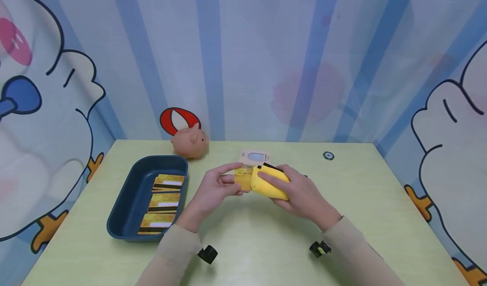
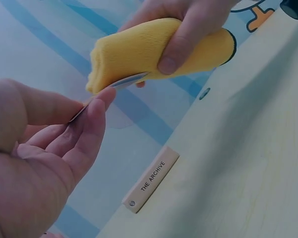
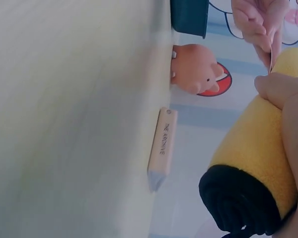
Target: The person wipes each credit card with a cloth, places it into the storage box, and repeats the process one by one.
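My left hand (image 1: 217, 186) pinches a thin gold card (image 1: 242, 178) between thumb and fingers. In the left wrist view the card (image 2: 128, 80) shows nearly edge-on, its far end lying against a soft yellow cloth roll (image 2: 131, 49). My right hand (image 1: 304, 191) grips that roll, thumb on one side and fingers around the other. A black end of the cloth roll (image 3: 241, 201) faces the right wrist camera. Both hands are held up over the table, close together, with the card between them.
Left of my hands a dark blue tray (image 1: 123, 193) holds several gold cards (image 1: 163, 200) in three groups. Behind it stands a pink piggy bank (image 1: 190, 141). A pale box (image 2: 151, 179) marked THE ARCHIVE lies beyond my hands, with a small round disc (image 1: 329, 155) farther right.
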### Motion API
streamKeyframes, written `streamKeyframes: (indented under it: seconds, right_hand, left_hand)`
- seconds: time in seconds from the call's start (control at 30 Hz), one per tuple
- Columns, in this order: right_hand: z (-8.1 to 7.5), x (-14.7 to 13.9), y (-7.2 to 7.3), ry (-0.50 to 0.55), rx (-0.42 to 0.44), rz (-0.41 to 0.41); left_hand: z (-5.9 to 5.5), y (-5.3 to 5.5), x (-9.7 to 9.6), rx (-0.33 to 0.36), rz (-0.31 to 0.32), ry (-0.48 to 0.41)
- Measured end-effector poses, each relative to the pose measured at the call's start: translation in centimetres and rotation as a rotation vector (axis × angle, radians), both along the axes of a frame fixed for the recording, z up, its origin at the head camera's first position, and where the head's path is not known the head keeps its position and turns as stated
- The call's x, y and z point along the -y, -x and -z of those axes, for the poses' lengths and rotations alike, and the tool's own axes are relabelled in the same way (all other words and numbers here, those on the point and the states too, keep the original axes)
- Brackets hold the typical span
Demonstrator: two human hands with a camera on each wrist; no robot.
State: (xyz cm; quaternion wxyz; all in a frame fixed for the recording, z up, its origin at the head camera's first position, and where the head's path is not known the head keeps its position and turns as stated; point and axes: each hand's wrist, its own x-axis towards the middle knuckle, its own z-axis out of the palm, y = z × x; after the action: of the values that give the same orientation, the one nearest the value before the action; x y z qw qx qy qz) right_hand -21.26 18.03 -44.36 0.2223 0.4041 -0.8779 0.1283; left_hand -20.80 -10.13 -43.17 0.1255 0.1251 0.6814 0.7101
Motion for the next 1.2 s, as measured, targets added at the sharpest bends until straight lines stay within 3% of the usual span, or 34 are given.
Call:
streamKeyframes:
  seconds: [0.6,0.83,0.97,1.2]
  right_hand:
    - [1.2,-2.8,-0.1,0.029,0.018,0.106]
    - [1.6,-3.2,-0.1,0.069,0.033,0.113]
    - [1.6,-3.3,-0.2,0.084,0.030,0.105]
    - [1.5,-3.3,-0.3,0.097,0.016,0.089]
  left_hand:
    - [1.1,0.1,0.6,0.055,0.021,0.022]
    - [1.7,0.1,0.5,0.061,0.003,0.049]
    - [2.0,0.1,0.1,0.060,-0.040,0.057]
    - [2.3,0.1,-0.6,0.067,-0.189,0.066]
